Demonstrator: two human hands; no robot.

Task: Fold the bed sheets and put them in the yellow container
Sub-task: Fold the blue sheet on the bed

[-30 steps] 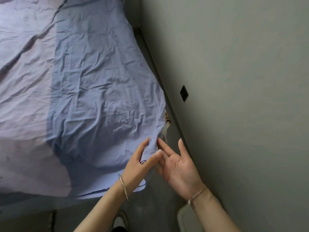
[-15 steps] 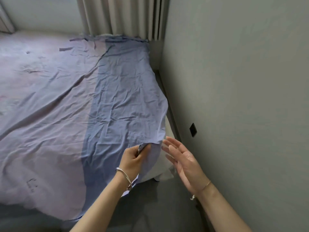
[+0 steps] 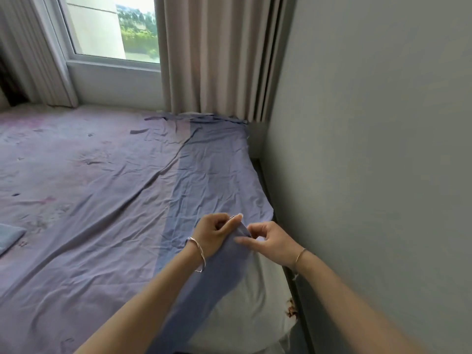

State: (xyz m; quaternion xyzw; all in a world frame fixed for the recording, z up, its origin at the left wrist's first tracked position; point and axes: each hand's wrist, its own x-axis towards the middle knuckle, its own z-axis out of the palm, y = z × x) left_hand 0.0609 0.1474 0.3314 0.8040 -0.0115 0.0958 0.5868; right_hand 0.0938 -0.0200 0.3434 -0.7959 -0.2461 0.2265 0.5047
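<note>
A wrinkled lilac and blue bed sheet [image 3: 107, 200] lies spread across the bed. Its near right corner is lifted off the white mattress [image 3: 250, 310], which shows bare underneath. My left hand [image 3: 214, 233] pinches that raised corner between thumb and fingers. My right hand [image 3: 270, 241] pinches the same edge just to the right, fingers curled. Both hands are close together above the bed's right side. No yellow container is in view.
A grey wall [image 3: 378, 162] runs close along the bed's right side, with a narrow dark gap between. Beige curtains [image 3: 214, 54] and a window [image 3: 107, 26] stand behind the bed. A folded pale blue cloth [image 3: 10, 236] lies at the left edge.
The view has tilted up to show the window and curtains. The corner has been pulled up and back off the mattress. My right hand, open before, now pinches the sheet edge.
</note>
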